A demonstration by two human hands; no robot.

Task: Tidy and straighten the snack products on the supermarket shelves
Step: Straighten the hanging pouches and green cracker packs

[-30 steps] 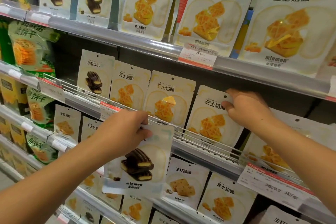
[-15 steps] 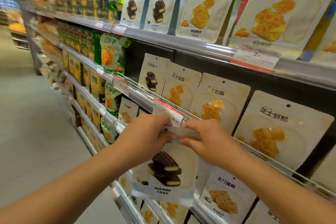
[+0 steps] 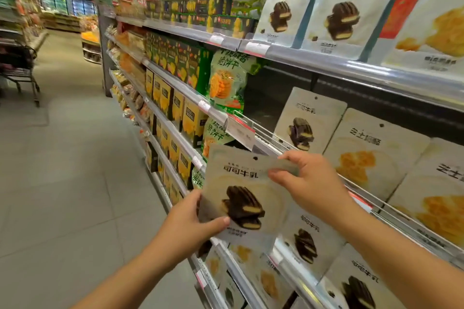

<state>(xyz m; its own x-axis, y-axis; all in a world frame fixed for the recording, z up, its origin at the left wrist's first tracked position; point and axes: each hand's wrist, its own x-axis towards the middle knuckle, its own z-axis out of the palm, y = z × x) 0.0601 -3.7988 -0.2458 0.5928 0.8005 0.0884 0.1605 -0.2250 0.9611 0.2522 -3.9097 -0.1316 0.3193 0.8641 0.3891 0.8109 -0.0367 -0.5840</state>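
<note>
While left hand (image 3: 187,223) pinches pouch (image 3: 241,190) bottom, right hand (image 3: 310,180) fingers pinch top.

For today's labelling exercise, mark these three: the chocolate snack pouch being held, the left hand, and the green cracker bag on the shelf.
chocolate snack pouch (image 3: 244,193): head view, printed front panel.
left hand (image 3: 193,223): head view, back of hand.
green cracker bag (image 3: 226,83): head view, front face.

2 bare forearms and hands (image 3: 311,183), no sleeves.
</note>
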